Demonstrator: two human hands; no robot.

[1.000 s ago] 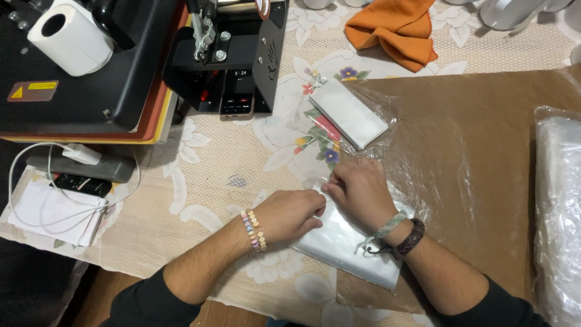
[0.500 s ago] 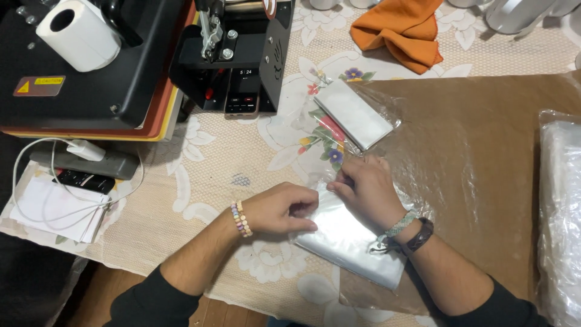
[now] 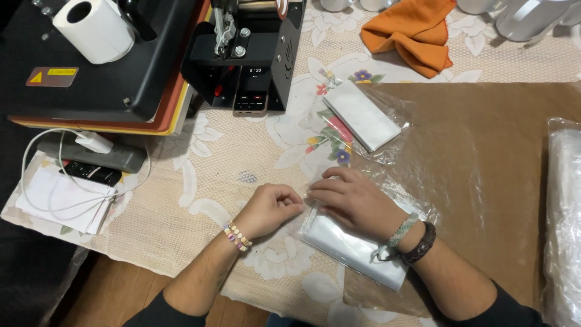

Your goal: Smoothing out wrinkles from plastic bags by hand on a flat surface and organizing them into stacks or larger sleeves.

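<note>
A flat white packet in a clear plastic sleeve (image 3: 357, 251) lies at the near edge of a brown paper sheet (image 3: 484, 181). My right hand (image 3: 354, 200) lies on top of the packet, its fingers curled over the sleeve's far end. With closed fingers, my left hand (image 3: 269, 209) pinches that same end from the left. A beaded bracelet is on the left wrist. The right wrist has a woven band and a dark band. A second sleeved white packet (image 3: 363, 115) lies farther back on the flowered tablecloth (image 3: 181, 206).
A black heat press (image 3: 121, 66) fills the back left, with a white tape roll (image 3: 94, 27) on it. Beside it are a black control box (image 3: 251, 66), a cable and papers (image 3: 60, 197). An orange cloth (image 3: 417, 30) lies at the back. Clear plastic bags (image 3: 566, 224) are piled at the right edge.
My left hand has slid right and closed on the sleeve's end. My right hand has shifted slightly along the packet, which stays on the brown paper.
</note>
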